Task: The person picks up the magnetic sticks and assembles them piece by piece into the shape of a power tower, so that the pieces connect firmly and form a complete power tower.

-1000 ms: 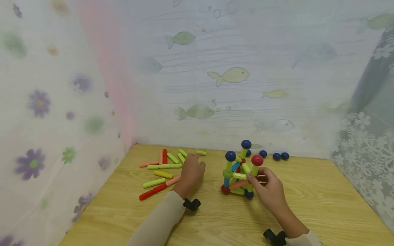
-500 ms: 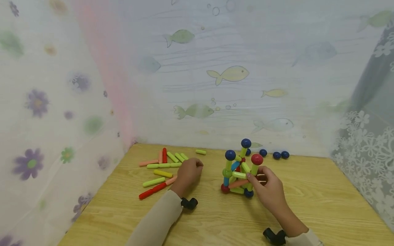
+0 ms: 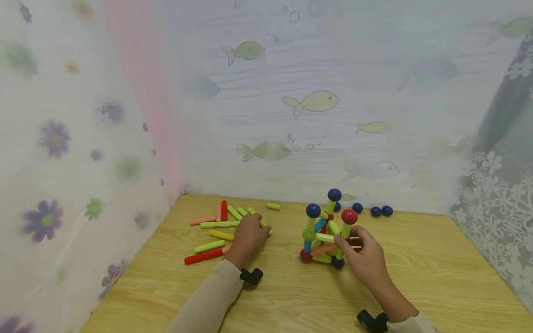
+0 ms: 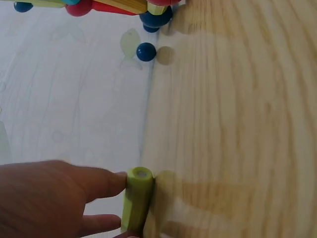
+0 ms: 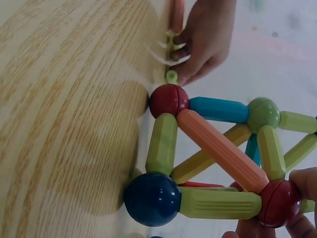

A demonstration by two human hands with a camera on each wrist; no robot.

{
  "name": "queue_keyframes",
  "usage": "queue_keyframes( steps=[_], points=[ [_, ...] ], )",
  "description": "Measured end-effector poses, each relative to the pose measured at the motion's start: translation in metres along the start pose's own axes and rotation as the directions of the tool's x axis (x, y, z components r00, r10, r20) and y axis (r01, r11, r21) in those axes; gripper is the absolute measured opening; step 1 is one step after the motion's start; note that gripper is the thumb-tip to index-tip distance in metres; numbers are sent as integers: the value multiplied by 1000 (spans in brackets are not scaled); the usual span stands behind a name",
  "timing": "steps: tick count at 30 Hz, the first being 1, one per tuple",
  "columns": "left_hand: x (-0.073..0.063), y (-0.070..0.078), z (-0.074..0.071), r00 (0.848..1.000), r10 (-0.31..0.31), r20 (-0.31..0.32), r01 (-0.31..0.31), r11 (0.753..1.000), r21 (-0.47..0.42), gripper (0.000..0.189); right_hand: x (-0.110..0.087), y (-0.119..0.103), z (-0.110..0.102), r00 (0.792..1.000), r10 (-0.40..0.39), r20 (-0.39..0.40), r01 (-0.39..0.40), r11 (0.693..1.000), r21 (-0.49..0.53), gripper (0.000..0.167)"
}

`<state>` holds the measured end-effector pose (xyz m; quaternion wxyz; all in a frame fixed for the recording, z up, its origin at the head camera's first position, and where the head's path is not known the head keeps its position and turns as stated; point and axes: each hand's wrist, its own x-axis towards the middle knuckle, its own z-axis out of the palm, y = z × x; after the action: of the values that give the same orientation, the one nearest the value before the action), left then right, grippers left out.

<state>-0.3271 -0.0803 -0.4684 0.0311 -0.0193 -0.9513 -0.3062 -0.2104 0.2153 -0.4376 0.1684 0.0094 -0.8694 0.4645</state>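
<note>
My left hand is low over the left side of the table and pinches a yellow-green magnetic stick. The left wrist view shows the stick's round end, with fingertips against its side. My right hand grips the right side of a standing frame built from magnetic sticks and balls. In the right wrist view, its fingers and thumb are around a red ball at a joint. A coral stick slants from that ball to another red ball. Blue balls and a red ball top the frame's uprights.
Loose sticks lie around the left hand, among them a red stick, a yellow stick and a green stick. One short green stick lies farther back. Several loose blue balls sit along the back edge by the fish-patterned curtain.
My left hand has drawn back and left from the far sticks, and a green stick now shows at its fingertips. The red stick has shifted slightly left. My right hand holds the frame still.
</note>
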Motion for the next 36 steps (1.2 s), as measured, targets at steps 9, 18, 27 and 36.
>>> queue_keyframes(
  steps=[9,18,27,36],
  points=[
    [7,-9,0,1000,7,2,-7,1000,-9,44,-1,0,0,1000,-1,3,1,1000,-1,40],
    [6,-11,-5,999,44,-10,-44,997,-62,32,-1,1,1,1000,-12,3,12,1000,1,38],
    [7,-14,-9,994,70,82,-61,993,-105,49,-1,1,0,1000,-17,6,17,1000,7,37],
    [3,-15,-12,989,49,142,-30,991,-133,55,-1,1,1,1000,-20,7,20,1000,4,37]
  ],
)
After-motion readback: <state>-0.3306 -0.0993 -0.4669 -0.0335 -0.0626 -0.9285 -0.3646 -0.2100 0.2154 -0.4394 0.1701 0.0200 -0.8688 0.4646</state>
